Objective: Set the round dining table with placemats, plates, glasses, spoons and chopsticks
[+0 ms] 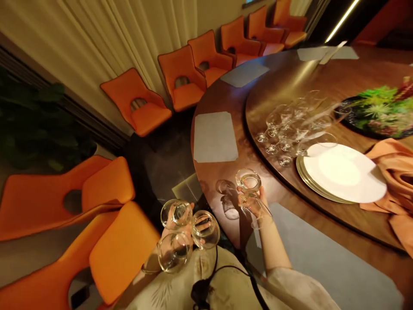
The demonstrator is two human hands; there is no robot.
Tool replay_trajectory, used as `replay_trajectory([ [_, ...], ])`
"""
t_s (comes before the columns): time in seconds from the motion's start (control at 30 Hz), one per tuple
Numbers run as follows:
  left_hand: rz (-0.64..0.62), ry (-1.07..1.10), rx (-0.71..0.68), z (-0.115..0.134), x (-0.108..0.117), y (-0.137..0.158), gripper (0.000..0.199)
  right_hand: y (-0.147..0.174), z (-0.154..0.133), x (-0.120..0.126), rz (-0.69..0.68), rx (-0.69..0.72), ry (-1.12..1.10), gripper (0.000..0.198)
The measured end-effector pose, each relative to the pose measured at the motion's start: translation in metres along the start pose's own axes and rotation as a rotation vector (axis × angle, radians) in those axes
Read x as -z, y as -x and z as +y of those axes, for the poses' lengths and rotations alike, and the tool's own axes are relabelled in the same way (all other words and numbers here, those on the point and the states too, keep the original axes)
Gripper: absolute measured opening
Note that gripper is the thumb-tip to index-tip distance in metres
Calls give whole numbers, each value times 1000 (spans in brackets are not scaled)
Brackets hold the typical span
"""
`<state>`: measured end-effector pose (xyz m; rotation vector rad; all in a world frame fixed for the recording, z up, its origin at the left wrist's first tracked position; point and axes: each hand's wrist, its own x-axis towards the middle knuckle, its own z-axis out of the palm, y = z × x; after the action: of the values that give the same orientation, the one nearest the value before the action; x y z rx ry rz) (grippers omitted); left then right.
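Beside a round wooden tabletop (pixel 214 101), the left grip (pixel 180 230) clasps three clear glasses (pixel 206 237), the right grip (pixel 260 201) two more glasses (pixel 248 181) above its edge; carrying appears in hand, any next move demanding steadiness.

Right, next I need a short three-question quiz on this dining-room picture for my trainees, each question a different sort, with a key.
1. Count: how many clear glasses is the person's left hand holding?

2. True or false: the stack of plates sits on the round wooden turntable.

3. Choose one: what colour are the armchairs lined up in front of the curtain?
A) Blue
B) Orange
C) White

Key:
1. Three
2. True
3. B
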<state>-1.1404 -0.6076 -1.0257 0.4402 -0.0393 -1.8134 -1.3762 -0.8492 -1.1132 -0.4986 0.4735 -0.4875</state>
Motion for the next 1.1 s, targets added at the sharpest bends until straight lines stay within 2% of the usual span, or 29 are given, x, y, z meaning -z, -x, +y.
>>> replay_trajectory([
  [0.13, -200, 112, 117, 89, 12, -32, 78, -44, 5, -14, 143, 82, -34, 71],
  [0.23, -243, 132, 197, 155, 20, -75, 77, -84, -2, -11, 282, 174, -31, 62],
  [0.33, -269, 70, 319, 221, 25, -129, 72, -140, -27, -3, 393, 269, -22, 53],
  [0.47, -318, 32, 438, 292, 22, -201, 76, -229, -84, 6, 591, 348, -35, 41],
  [0.6, -353, 73, 611, 333, 15, -263, 81, -306, -133, 16, 916, 454, -58, 36],
  [0.7, -337, 58, 773, 354, 7, -311, 79, -346, -153, 28, 1106, 587, -60, 39],
  [0.9, -339, 4, 1122, 403, -15, -436, 81, -396, -168, 56, 1340, 838, -235, 72],
  [1.0, -349, -58, 1311, 428, -29, -502, 81, -416, -169, 61, 1426, 925, -319, 81],
  [1.1, -281, -117, 1475, 448, -46, -554, 78, -434, -170, 60, 1516, 1042, -411, 86],
])
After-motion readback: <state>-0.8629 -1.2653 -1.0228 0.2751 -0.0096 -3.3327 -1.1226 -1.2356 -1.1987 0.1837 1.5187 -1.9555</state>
